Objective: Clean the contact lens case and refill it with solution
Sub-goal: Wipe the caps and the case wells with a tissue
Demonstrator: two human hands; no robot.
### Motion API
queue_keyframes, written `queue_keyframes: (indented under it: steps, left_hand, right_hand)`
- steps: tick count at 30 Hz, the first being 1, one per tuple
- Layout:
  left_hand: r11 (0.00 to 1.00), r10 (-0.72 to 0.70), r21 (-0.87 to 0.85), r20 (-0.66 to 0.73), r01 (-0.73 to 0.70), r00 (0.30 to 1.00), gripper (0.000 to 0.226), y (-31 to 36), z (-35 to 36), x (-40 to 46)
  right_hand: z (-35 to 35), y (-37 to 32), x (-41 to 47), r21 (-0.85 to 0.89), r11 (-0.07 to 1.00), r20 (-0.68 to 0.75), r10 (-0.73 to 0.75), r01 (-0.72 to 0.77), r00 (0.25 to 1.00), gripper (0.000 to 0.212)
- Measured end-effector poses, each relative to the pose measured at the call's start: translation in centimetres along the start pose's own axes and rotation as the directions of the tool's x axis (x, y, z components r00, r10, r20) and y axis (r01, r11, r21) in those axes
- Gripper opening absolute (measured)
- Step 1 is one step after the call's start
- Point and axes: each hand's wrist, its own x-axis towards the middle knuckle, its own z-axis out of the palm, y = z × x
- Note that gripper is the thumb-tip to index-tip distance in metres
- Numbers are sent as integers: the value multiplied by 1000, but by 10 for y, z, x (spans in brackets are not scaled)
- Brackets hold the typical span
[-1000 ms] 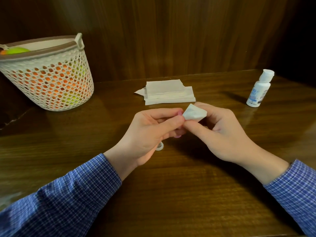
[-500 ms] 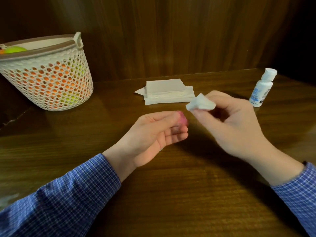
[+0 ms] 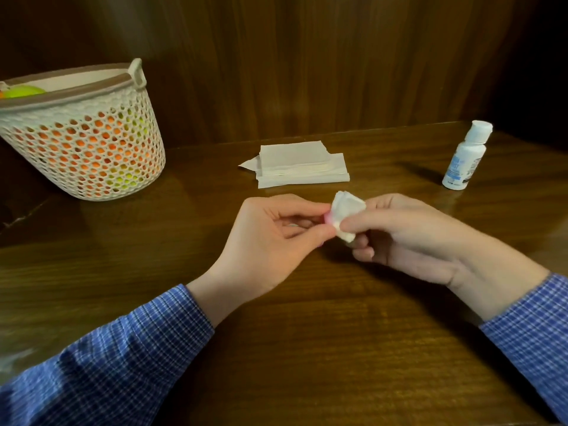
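Half a second ago the two hands were apart, the right one lifted away with the tissue; now they have come back together over the middle of the wooden table (image 3: 307, 348). The left hand (image 3: 270, 238) pinches a small pink piece (image 3: 327, 218), apparently part of the contact lens case, between thumb and fingertips, so only a sliver of pink shows. The right hand (image 3: 408, 238) grips a crumpled wad of white tissue (image 3: 345, 215) and presses it against that pink piece; thumb and forefinger are closed on the tissue, and the other fingers curl underneath. Holding the piece in one hand and the tissue in the other looks like a way to wipe or dry the inside, one hand steadying while the other rubs. Whether the rest of the case lies under the left palm cannot be told. A stack of folded tissues (image 3: 299, 164) sits just beyond the hands, within easy reach for a fresh sheet. A small white solution bottle (image 3: 464, 158) stands upright with its cap on at the far right, well apart from the hands, probably waiting for the refill, which has not begun. At the far left stands a white perforated basket (image 3: 80, 142) with orange and green showing through its holes. Blue checked sleeves cover both forearms.
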Motion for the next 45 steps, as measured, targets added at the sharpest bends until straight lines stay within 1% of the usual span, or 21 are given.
queue_keyframes:
  steps: [1, 2, 3, 5, 6, 8, 9, 10, 13, 17, 21, 22, 25, 28, 30, 32, 36, 38, 40, 42, 45]
  left_hand:
    - [1000, -5, -27, 3, 5, 1000, 31, 0, 1, 1]
    - [995, -40, -93, 9, 41, 999, 30, 1, 2, 2]
    - [977, -98, -189, 23, 100, 995, 28, 0, 2, 4]
    - [895, -217, -380, 82, 232, 973, 29, 0, 2, 4]
    - [857, -255, -436, 109, 277, 961, 32, -2, 1, 4]
    - [827, -278, -474, 125, 303, 953, 34, -4, 0, 5]
    - [841, -270, -457, 107, 289, 957, 32, -4, 1, 6]
    - [870, -257, -415, 83, 267, 963, 29, -3, 2, 8]
    - [965, -173, -192, 45, 179, 984, 30, 0, 11, 14]
    - [992, -58, 114, 59, 51, 997, 20, 3, 30, 24]
    - [923, -47, 384, 133, -8, 990, 13, 4, 49, 37]
    - [909, -53, 417, 156, -17, 986, 18, 5, 54, 40]
    - [849, -65, 524, 228, -66, 972, 48, 5, 63, 45]
    - [697, -15, 687, 299, -204, 954, 59, 1, 62, 45]
    - [618, 20, 740, 325, -267, 946, 61, -1, 59, 45]
    - [571, 31, 767, 335, -292, 942, 62, 0, 57, 45]
    - [586, -18, 773, 313, -243, 950, 66, 7, 45, 45]
    - [589, 6, 777, 271, -222, 963, 59, 9, 29, 44]
    - [540, 19, 813, 245, -217, 969, 51, 6, 10, 41]
    - [475, -5, 852, 251, -218, 968, 50, 0, -2, 35]
    - [474, -21, 846, 289, -245, 957, 49, -10, -6, 29]
  right_hand:
    - [-2, -2, 0, 193, 976, 74, 88, -101, 993, 14]
    - [-5, -3, -1, 322, 934, 135, 113, -152, 984, 22]
    - [-7, -3, 0, 386, 909, 161, 102, -158, 982, 31]
    - [-8, -4, 2, 377, 921, 104, 58, -93, 993, 41]
    - [-6, -4, 3, 319, 947, 38, 35, -46, 999, 38]
    - [-5, -3, 6, 173, 984, -121, -15, 36, 993, 20]
    - [-6, -3, 7, 135, 989, -190, -36, 62, 981, 11]
    - [-9, -3, 8, 136, 987, -238, -47, 81, 970, 5]
    - [-19, -9, 8, 233, 963, -330, -53, 135, 942, 7]
    - [-37, -12, 13, 328, 925, -438, -29, 190, 899, 14]
    - [-45, -12, 16, 372, 904, -526, 21, 208, 850, 33]
    - [-46, -12, 16, 377, 901, -532, 21, 214, 846, 34]
    - [-47, -12, 17, 376, 899, -549, 22, 223, 835, 29]
    - [-47, -12, 20, 382, 897, -563, 33, 224, 826, 26]
    - [-47, -13, 20, 387, 895, -566, 39, 224, 823, 25]
    - [-47, -13, 20, 385, 895, -565, 37, 223, 825, 26]
    - [-46, -14, 20, 391, 893, -570, 45, 223, 821, 34]
    - [-46, -14, 19, 387, 896, -570, 45, 220, 820, 38]
    - [-44, -13, 20, 353, 913, -564, 31, 207, 825, 42]
    - [-42, -11, 21, 290, 939, -559, 10, 184, 829, 45]
    - [-38, -7, 24, 208, 967, -542, -10, 146, 840, 41]
